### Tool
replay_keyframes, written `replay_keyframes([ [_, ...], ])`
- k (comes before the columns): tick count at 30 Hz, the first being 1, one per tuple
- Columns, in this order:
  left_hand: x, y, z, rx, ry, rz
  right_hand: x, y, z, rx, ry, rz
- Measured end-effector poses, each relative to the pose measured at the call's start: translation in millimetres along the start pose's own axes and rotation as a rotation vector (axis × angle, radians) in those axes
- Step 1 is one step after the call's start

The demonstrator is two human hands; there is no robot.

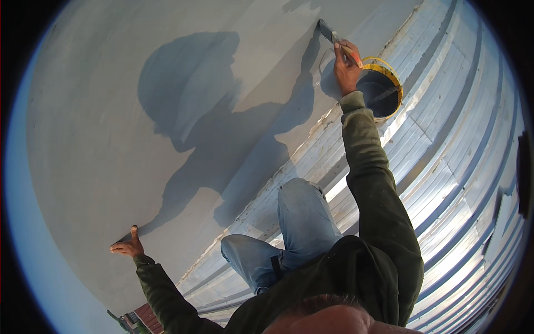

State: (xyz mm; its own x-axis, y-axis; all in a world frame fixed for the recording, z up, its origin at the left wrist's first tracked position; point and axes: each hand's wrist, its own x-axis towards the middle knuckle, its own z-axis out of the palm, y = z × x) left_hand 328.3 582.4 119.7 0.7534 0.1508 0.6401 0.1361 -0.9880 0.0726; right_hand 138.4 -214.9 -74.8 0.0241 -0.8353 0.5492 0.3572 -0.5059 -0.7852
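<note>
My right hand [347, 68] is closed round the orange-red handle of a paintbrush [336, 39]. The dark bristles touch the grey wall [89, 111] near the top of the view, beside a darker grey patch. Just right of that hand stands a yellow-rimmed bucket [398, 94] holding dark grey paint, its wire handle resting against the rim. Far to the left, my left hand [130, 245] lies against the wall with its fingers stretched out and thumb raised; nothing is in it.
A ribbed metal roof [439, 145] runs under my bent knees [303, 217] and off to the right. Along its join with the wall goes a rough, pale seam [311, 139]. My shadow falls across the wall. A reddish roof [147, 317] shows at the lower left.
</note>
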Motion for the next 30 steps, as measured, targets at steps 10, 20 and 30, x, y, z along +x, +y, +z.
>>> replay_keyframes([
  [10, 3, -6, -4, 0.059, 0.023, 0.026, -177, -94, 31, 0.215, -0.669, -0.017],
  [20, -2, -7, -8, 0.048, 0.002, -0.010, -44, -36, 25, -0.130, -0.090, -0.180],
  [30, -5, -1, -10, 0.018, -0.021, -0.006, -124, -112, 46, 0.216, -0.406, 0.022],
])
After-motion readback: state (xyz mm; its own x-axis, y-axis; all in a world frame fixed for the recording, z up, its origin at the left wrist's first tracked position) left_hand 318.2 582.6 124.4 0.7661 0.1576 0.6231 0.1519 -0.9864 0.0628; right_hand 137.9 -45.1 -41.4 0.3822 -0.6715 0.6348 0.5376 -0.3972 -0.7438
